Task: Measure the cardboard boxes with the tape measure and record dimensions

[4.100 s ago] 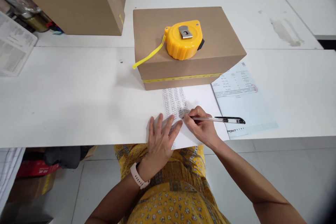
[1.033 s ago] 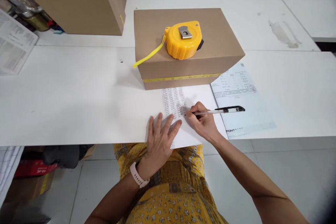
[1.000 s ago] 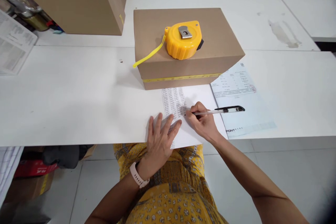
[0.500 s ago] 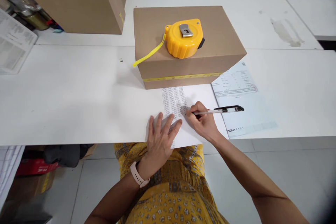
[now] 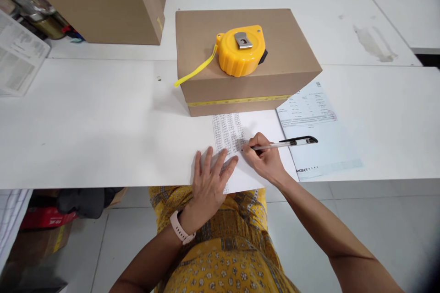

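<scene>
My right hand [image 5: 263, 158] grips a pen [image 5: 285, 144] with a clear barrel and black cap, its tip down on a white sheet of paper [image 5: 264, 121]. Columns of small handwriting cover the sheet's left part. My left hand [image 5: 211, 174] lies flat with fingers spread over the lower left of the sheet, at the table's front edge. Beyond the hands, a closed cardboard box [image 5: 199, 46] with yellow tape stands over the paper's far end. On its top lies a yellow tape measure [image 5: 242, 52] with a metal clip and a yellow strap.
A light-blue printed document [image 5: 323, 142] lies right of the paper, partly under the box. A larger cardboard box [image 5: 103, 0] stands at the back left, beside assorted items and a printed white pack [image 5: 20, 55]. The white table's [image 5: 103, 128] front edge runs by my lap.
The pen's capped end has tilted slightly, while its tip stays at about the same spot on the paper. My left hand has not visibly moved.
</scene>
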`<state>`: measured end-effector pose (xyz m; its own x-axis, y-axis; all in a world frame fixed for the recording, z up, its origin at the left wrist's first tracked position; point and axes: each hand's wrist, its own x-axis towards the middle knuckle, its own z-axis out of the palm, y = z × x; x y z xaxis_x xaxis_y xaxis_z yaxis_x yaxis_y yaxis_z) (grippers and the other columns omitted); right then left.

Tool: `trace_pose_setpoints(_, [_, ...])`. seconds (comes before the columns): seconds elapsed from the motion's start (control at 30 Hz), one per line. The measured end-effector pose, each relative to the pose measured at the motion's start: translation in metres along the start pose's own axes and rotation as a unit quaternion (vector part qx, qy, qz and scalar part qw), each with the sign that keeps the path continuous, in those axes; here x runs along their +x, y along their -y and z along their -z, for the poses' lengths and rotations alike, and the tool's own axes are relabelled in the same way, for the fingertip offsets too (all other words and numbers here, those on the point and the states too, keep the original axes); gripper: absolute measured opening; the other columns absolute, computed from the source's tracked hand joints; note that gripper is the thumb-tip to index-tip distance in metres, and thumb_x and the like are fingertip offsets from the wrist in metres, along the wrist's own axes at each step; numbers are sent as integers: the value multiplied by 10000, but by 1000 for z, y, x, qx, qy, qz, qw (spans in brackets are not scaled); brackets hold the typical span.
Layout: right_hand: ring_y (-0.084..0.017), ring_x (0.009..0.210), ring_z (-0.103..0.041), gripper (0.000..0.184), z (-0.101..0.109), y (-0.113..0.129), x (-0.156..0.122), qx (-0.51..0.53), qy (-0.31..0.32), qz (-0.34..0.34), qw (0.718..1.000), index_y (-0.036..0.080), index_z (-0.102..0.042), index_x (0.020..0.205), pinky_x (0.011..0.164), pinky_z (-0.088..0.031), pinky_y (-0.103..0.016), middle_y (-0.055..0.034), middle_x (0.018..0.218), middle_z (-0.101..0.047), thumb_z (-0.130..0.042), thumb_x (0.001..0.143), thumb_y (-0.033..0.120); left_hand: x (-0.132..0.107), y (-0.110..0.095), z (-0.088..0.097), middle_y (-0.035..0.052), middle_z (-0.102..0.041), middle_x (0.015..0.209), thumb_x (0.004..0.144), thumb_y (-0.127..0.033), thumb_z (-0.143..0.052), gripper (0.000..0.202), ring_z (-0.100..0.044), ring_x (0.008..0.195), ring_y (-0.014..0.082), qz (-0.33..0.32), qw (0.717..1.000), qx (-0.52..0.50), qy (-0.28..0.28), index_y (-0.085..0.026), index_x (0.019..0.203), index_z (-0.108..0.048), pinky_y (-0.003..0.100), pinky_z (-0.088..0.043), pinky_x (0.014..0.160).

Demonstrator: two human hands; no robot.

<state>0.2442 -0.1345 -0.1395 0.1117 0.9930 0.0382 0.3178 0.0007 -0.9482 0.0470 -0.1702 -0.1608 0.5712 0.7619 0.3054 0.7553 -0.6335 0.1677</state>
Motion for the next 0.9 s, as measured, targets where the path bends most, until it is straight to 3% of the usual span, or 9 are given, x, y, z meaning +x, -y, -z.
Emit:
trace_pose_setpoints(0.2, [-89,488,-306,279,0,-1,0,-6,-22,-4,1000,250,-417,691,461,-227,-252,81,541,-363,-649,841,286,0,0,-2,99,-548,1534,939,-521,-628,631,-391,1441,436,-1,1000,1,0,-247,1502,-552,659,-242,1221])
trace_pose_setpoints(0.4, [-92,495,-306,273,0,-1,0,-4,-5,0,1000,249,-423,696,463,-237,-253,80,551,-354,-652,840,292,-1,0,-2,87,-548,1537,919,-358,-645,593,-395,1442,428,1,1000,6,1,-255,1496,-552,652,-236,1226])
trace_pose_setpoints(0.7, [-90,495,-295,292,0,-2,0,9,-23,-9,1000,252,-409,694,463,-236,-252,83,543,-349,-662,833,298,0,0,-1,100,-547,1536,931,-458,-636,616,-390,1441,438,-2,1000,1,2,-242,1502,-550,658,-242,1220])
trace_pose_setpoints(0.9, [-93,497,-303,286,0,-1,0,1,-25,-5,1000,252,-413,694,470,-235,-260,81,553,-358,-658,838,290,-1,0,-1,91,-543,1543,895,-385,-683,627,-403,1427,447,-1,1000,-1,-1,-238,1492,-557,658,-237,1224])
